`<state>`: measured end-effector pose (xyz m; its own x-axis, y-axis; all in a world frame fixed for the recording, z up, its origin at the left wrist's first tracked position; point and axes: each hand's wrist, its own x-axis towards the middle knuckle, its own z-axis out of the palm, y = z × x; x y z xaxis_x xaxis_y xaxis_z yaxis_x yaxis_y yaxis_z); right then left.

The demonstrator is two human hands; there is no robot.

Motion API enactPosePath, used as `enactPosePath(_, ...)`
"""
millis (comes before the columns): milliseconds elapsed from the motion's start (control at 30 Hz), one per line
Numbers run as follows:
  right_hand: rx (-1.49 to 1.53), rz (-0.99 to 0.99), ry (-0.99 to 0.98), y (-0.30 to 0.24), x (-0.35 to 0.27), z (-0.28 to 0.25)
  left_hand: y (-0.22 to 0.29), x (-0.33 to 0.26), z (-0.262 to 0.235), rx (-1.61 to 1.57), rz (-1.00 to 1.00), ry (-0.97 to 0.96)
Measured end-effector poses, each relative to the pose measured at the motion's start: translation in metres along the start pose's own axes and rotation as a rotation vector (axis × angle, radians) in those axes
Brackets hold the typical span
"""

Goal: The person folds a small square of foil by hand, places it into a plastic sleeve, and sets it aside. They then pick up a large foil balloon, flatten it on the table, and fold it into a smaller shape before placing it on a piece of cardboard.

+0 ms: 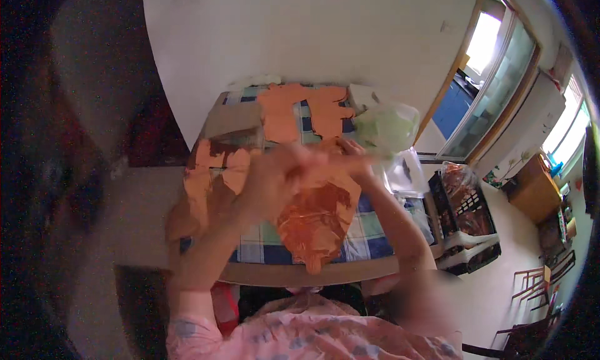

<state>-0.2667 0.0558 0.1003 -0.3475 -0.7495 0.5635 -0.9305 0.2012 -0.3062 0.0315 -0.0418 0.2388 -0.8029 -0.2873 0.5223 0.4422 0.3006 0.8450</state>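
A shiny copper-orange sheet piece [315, 219] with a tapered lower end lies in front of me, its tip at the table's front edge. My left hand [290, 169] is over its upper left part, smeared by motion, so its fingers cannot be made out. At the upper right edge, my right hand [355, 160] has its fingers curled onto the sheet. A blurred pale orange streak spans the space between both hands. Farther back lie flat orange cut pieces [280, 113] with irregular outlines. More orange pieces [215, 172] are left of my left forearm.
A blue, green and white checked cloth [369, 235] covers the table. Back right are a clear bag with something pale green [387, 125] and a white plastic container [406, 174]. Stacked crates [465, 204] with bagged brownish things stand right of the table. A white wall [300, 35] rises behind.
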Motion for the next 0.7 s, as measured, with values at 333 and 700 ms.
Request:
enactPosePath(333, -0.410, 0.082, -0.211, 0.007, -0.044, 0.063, -0.148, -0.126, 0.036, 0.650, 0.240, -0.053)
enactPosePath(700, -0.065, 0.171, 0.144, 0.001, -0.076, 0.023, -0.187, -0.161, 0.031, 0.757, 0.091, -0.175)
